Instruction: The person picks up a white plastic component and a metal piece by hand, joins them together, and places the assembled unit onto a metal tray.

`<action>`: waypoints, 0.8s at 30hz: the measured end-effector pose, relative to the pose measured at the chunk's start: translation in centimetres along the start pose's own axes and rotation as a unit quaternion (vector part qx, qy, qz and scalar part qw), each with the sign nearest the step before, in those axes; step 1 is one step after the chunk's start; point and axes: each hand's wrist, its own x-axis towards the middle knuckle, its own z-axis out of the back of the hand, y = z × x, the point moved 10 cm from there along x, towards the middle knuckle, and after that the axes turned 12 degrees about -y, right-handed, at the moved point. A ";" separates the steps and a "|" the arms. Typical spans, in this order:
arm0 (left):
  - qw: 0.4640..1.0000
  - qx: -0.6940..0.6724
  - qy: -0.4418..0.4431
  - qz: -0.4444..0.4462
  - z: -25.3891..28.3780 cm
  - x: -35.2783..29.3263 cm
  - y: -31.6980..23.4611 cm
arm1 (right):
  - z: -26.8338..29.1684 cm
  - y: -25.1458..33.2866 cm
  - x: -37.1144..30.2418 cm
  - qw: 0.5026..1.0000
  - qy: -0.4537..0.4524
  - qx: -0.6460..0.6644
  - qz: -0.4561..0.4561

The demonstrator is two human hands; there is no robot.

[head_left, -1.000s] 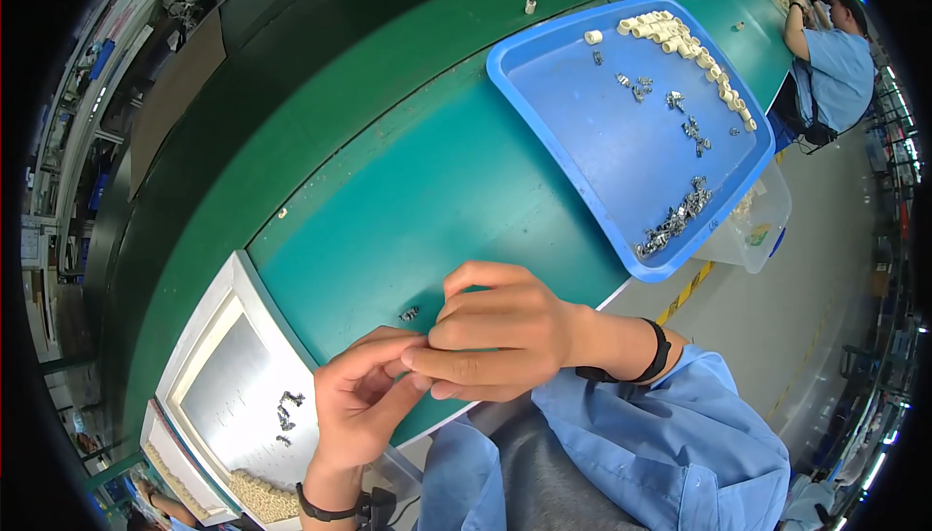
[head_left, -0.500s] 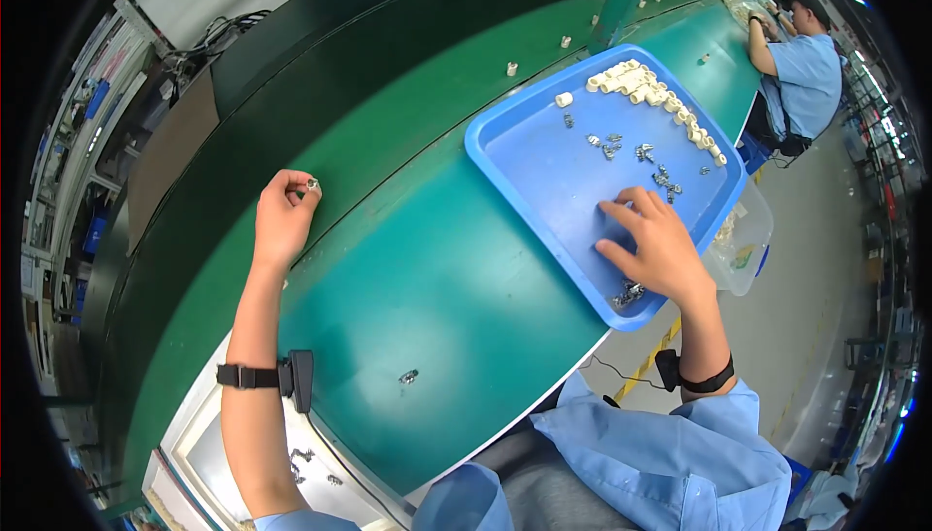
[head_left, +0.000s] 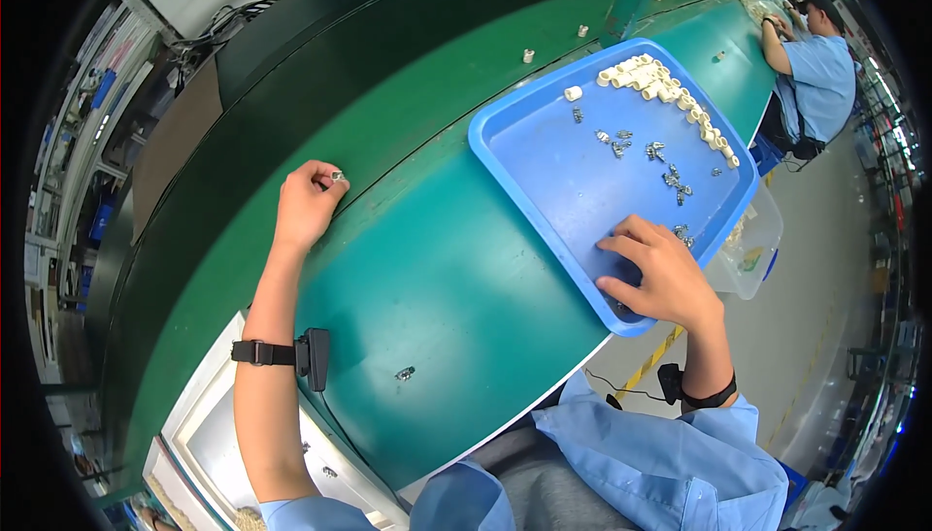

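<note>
Over the green belt, my left hand pinches a small white part with metal in it between thumb and fingertips. My right hand is over the near end of a blue tray, fingers curved and apart, with nothing visible between them. Small silvery metal parts lie scattered in the tray, some partly hidden by that hand. White cylindrical pieces line the tray's far side, and a single white cylinder sits apart from them.
One loose metal part lies on the green table. White parts stand on the belt farther off. A white-framed tray is under my left forearm. A clear bin stands beyond the blue tray; a co-worker sits at far right.
My left hand has shifted a little to the right, still pinching the small part. My right hand has moved nearer to me within the tray. The head view has shifted slightly.
</note>
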 end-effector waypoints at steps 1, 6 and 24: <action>1.000 0.003 -0.003 0.003 0.1 -0.1 0.0 | 0.3 0.0 -0.3 1.000 0.007 0.002 0.009; 1.000 0.012 0.002 -0.002 0.6 -0.7 -1.0 | 0.5 0.5 -1.0 0.998 0.057 0.002 -0.003; 0.823 0.316 -0.399 0.252 47.4 -48.6 24.8 | -2.8 -3.1 -4.2 0.994 0.110 0.000 -0.015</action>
